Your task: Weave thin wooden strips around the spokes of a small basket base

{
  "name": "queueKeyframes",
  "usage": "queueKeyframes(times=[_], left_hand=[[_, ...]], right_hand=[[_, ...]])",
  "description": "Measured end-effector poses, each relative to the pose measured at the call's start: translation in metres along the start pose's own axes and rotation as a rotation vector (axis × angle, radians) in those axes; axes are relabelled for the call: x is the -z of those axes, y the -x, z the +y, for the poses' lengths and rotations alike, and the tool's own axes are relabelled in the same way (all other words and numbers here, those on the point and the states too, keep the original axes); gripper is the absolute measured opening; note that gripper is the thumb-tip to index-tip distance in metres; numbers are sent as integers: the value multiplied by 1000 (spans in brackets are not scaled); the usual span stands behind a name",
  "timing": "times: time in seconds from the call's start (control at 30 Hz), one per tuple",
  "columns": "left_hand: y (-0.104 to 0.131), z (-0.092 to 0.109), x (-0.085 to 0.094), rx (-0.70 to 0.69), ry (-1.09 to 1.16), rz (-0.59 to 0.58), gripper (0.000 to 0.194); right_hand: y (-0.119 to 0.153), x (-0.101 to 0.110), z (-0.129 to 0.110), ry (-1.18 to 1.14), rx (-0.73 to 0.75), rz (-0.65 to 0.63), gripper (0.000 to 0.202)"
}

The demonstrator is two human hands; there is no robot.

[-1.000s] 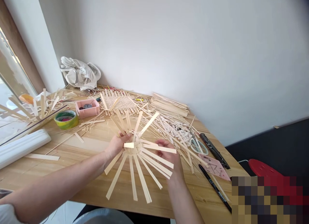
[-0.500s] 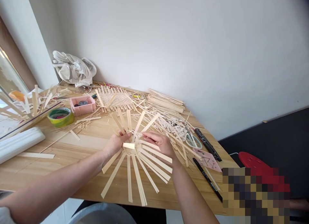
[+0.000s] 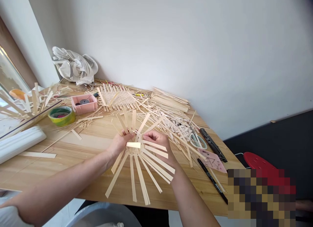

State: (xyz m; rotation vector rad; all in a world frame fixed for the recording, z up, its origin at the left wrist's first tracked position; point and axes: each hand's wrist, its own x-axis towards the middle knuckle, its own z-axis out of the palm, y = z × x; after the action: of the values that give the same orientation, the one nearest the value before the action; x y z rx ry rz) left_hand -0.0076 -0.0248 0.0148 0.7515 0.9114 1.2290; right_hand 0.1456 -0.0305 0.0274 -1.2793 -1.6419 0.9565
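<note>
A round piece of bamboo weaving (image 3: 134,150) is held up over the front of the table, its flat strips fanning out on all sides like spokes. My left hand (image 3: 121,141) grips it at the left of its centre, thumb on top and fingers closed among the strips. At the right of the centre, my right hand (image 3: 156,139) is closed, thumb and forefinger pinched at the weave's edge. Whatever thin piece lies in that pinch is too small to make out.
Behind lie a flat woven mat (image 3: 117,98), a stack of strips (image 3: 170,101), a pink box (image 3: 84,104) and a tape roll (image 3: 61,116). To the right are scissors (image 3: 198,141), a pink lid (image 3: 212,159), a black pen (image 3: 212,180) and a box cutter (image 3: 213,145). A red stool (image 3: 260,165) stands beyond.
The bamboo weaving has turned and tilted slightly in my hands. My right hand has curled in closer to its centre. The view has shifted a little.
</note>
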Motion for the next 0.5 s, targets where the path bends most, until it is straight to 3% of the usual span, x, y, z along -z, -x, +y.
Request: queueKeyframes(times=[0.27,0.5], left_hand=[[0,-9,2,18,50,82,36],[0,-14,4,-95,91,12,36]], right_hand=[[-3,-3,0,-183,-205,-50,18],[0,-5,-2,-234,-226,-70,20]])
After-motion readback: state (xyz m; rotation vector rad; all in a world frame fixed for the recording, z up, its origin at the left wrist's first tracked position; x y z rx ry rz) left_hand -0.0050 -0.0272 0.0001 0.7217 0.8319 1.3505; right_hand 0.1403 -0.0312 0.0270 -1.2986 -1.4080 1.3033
